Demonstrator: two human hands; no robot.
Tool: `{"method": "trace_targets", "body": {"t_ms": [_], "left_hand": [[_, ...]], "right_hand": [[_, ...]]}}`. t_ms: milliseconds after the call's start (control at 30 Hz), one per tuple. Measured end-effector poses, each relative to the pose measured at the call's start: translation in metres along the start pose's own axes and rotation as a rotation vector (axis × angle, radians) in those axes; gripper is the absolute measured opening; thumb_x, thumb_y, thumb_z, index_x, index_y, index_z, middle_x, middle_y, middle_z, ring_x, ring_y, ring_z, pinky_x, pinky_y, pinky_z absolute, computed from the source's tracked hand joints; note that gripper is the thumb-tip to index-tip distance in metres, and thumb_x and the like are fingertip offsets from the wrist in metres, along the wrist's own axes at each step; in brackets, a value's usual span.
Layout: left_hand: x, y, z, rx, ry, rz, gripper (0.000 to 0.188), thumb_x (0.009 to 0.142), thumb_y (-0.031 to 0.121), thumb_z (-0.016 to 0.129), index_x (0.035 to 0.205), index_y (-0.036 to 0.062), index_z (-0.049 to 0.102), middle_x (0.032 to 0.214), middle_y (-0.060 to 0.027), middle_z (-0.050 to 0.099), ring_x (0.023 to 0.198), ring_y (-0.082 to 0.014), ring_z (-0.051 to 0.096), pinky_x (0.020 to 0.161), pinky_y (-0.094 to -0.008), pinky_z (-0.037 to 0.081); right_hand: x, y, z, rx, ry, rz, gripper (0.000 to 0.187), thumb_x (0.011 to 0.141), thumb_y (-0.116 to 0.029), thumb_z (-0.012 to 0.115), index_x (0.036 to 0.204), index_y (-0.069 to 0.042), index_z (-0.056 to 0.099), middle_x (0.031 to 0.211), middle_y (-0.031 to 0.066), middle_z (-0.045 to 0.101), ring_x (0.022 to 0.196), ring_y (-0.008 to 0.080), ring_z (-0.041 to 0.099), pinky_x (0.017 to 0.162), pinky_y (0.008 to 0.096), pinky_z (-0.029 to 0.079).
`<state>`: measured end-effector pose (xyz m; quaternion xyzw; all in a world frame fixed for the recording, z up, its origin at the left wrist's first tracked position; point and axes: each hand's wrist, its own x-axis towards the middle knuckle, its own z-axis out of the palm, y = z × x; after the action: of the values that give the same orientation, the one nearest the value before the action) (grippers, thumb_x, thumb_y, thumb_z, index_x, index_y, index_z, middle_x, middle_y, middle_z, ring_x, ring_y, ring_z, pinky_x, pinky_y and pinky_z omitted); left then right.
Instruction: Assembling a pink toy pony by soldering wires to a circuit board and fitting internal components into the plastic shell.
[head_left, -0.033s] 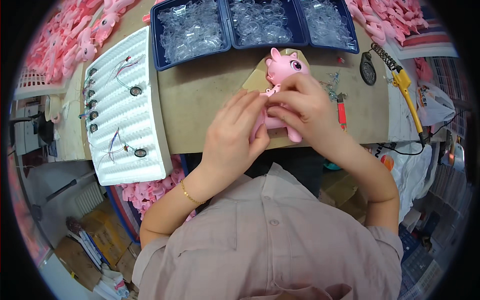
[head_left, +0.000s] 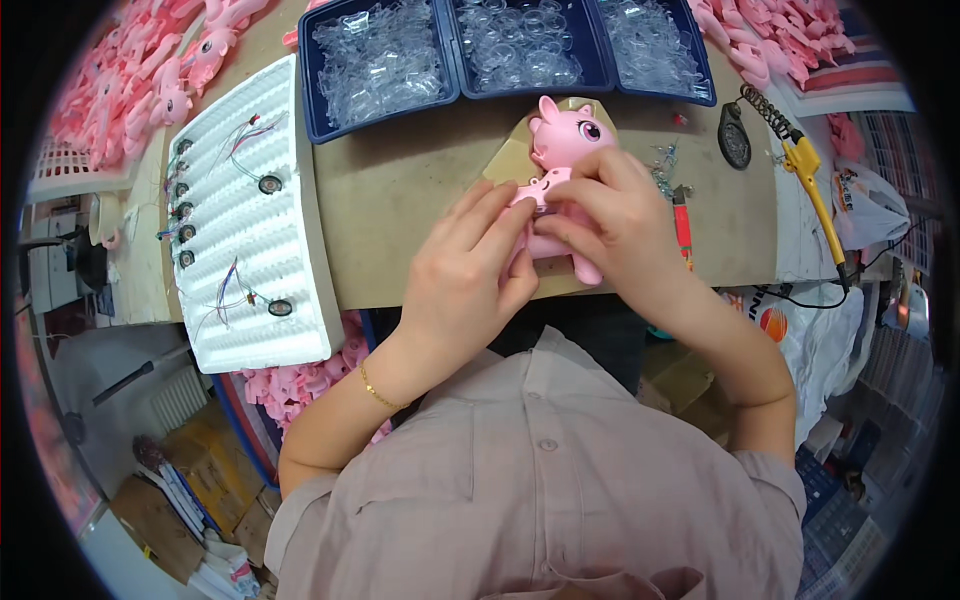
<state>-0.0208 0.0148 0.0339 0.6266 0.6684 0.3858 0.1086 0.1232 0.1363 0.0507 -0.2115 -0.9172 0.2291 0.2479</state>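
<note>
A pink toy pony [head_left: 575, 135] with a large painted eye lies on its side at the table's near edge, head pointing away from me. My left hand [head_left: 465, 250] is closed around the back of its body, fingertips on the upper edge and thumb below. Over the middle of the body my right hand [head_left: 620, 215] is bent in a pinch. Whatever sits between its fingertips is hidden. Between the two hands shows a pink edge [head_left: 542, 190] with small notches. A tan block [head_left: 508, 160] lies under the pony's head.
Blue bins [head_left: 385, 120] of clear plastic parts line the back. On the left, a white foam tray [head_left: 265, 240] carries wired round speakers. Red-handled cutters [head_left: 683, 230], small screws [head_left: 662, 165], a dark disc [head_left: 735, 137] and a yellow tool [head_left: 815, 190] on a coiled cord lie to the right.
My fingertips have shifted slightly on the pony, and more of its notched pink edge shows between my hands. The pony stays in place.
</note>
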Motion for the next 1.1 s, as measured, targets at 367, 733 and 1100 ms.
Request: {"method": "trace_targets", "body": {"t_ms": [367, 733, 1100], "left_hand": [[0.010, 0.022, -0.008, 0.586, -0.194, 0.382, 0.037, 0.072, 0.009, 0.055, 0.102, -0.0111, 0.063, 0.113, -0.0239, 0.061, 0.109, -0.0317, 0.057, 0.091, -0.0350, 0.048], [0.045, 0.029, -0.012, 0.278, -0.493, 0.075, 0.065, 0.072, 0.009, 0.067, 0.131, -0.0004, 0.042, 0.113, -0.0195, 0.059, 0.100, -0.0313, 0.060, 0.082, -0.0346, 0.050], [0.003, -0.002, -0.033, -1.908, -0.226, -0.773, 0.081, 0.076, 0.043, 0.075, 0.138, 0.0072, 0.037, 0.130, -0.0123, 0.052, 0.120, -0.0267, 0.051, 0.102, -0.0428, 0.043]], "right_hand": [[0.000, -0.020, -0.017, -0.442, -0.286, -0.306, 0.023, 0.067, -0.013, 0.062, 0.085, 0.001, 0.065, 0.083, 0.0096, 0.054, 0.081, 0.0250, 0.054, 0.072, 0.0360, 0.046], [0.079, 0.154, -0.036, -0.420, -0.213, 0.368, 0.026, 0.076, -0.008, 0.063, 0.100, 0.000, 0.066, 0.087, 0.0173, 0.067, 0.084, 0.0324, 0.064, 0.077, 0.0408, 0.050], [0.072, 0.153, -0.059, 0.426, 0.176, 0.615, 0.026, 0.085, -0.017, 0.067, 0.103, 0.002, 0.066, 0.088, 0.0035, 0.066, 0.072, 0.0082, 0.058, 0.065, 0.0221, 0.047]]}}
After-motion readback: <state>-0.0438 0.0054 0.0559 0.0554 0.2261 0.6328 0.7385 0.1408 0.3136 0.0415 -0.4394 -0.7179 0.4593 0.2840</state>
